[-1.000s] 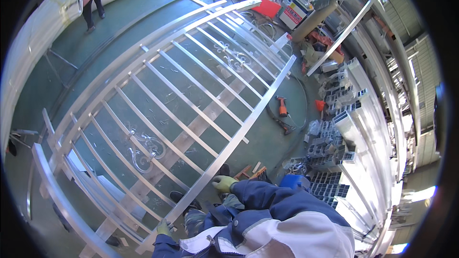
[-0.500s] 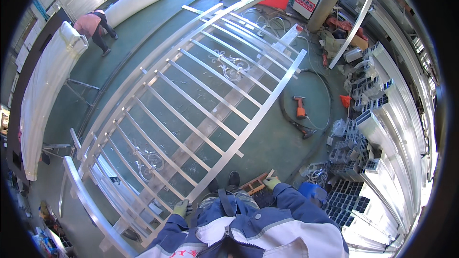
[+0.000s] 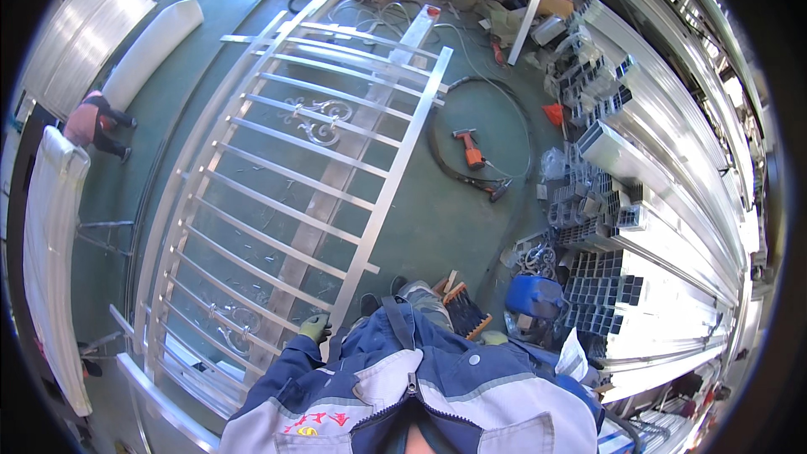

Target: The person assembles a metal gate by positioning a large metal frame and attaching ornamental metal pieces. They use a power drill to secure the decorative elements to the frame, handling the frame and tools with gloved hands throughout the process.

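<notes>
A large silver metal gate (image 3: 294,176) with many crossbars and scroll ornaments lies flat on the green floor in front of me. My left hand (image 3: 313,328), in a green glove, is at the near end of the gate's right side rail (image 3: 395,168), touching it or just beside it; its grip is unclear. My right hand (image 3: 493,338), also gloved, barely shows past my blue and grey jacket, close to a small wooden brush (image 3: 466,313). Whether it holds anything is hidden.
An orange power drill (image 3: 471,151) lies inside a loop of black hose (image 3: 437,147). A blue container (image 3: 534,296) and stacked aluminium profiles (image 3: 614,219) fill the right. Another person (image 3: 97,122) bends over at far left beside white panels (image 3: 55,261).
My right hand has come off the gate's side rail and drawn back to my right side. My left hand has moved along to the rail's near end. The view has swung right.
</notes>
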Demonstrator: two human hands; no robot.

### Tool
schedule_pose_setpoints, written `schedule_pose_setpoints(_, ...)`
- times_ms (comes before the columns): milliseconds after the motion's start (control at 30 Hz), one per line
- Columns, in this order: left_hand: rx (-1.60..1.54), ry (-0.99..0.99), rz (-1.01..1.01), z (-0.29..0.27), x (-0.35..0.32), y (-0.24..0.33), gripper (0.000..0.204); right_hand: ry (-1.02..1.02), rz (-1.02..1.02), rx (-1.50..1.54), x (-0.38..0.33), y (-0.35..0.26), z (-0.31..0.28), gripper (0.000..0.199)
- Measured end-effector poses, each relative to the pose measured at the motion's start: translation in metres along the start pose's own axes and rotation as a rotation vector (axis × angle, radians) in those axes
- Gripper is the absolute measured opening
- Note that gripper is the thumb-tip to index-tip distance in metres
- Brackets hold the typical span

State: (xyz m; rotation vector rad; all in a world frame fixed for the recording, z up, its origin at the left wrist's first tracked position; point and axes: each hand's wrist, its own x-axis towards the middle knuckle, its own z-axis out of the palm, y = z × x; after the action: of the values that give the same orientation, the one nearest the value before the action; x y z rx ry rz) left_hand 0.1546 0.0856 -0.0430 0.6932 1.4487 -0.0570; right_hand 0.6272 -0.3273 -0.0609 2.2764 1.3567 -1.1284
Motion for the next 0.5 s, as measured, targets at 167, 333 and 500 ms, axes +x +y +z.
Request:
schedule_pose_setpoints(167,0.049,0.081,-0.087,-0.026,0.007,0.03,0.033,-0.097,0.223,0.671,0.005,-0.07,0.019,0.035)
schedule_pose_setpoints(333,0.134,0.026,-0.184,0.019,0.036,0.056,0.029,-0.016,0.271,0.848,0.029,-0.048,-0.044,0.035)
schedule_pose_setpoints(500,0.041,-0.026,-0.11,0.112,0.065,0.128,0.023,0.045,0.248,1.121,0.082,0.026,-0.107,0.031)
